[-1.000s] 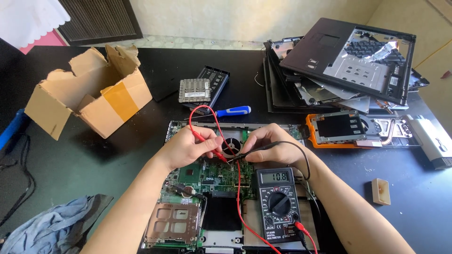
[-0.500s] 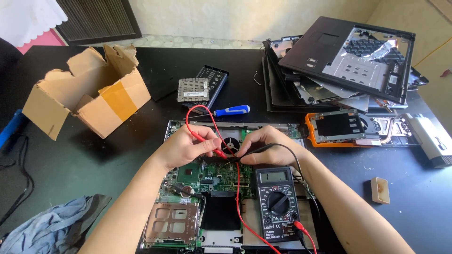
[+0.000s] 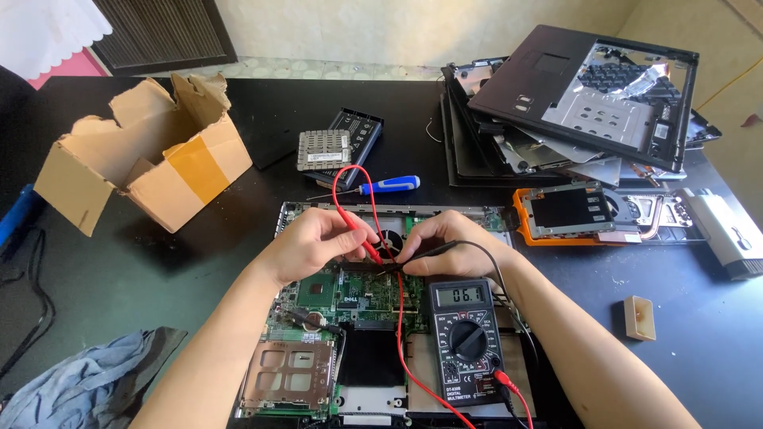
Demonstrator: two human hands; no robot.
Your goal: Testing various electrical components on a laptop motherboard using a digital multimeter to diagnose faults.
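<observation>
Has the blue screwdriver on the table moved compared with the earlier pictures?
No. The blue screwdriver lies in the same spot, just right of the grey battery pack and above the open laptop board, pointing left as before.

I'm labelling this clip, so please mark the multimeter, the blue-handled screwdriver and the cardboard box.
multimeter [image 3: 469,342], head view, on its round dial.
blue-handled screwdriver [image 3: 391,186], head view, on the blue handle.
cardboard box [image 3: 191,163], head view, on the taped front wall.
</observation>
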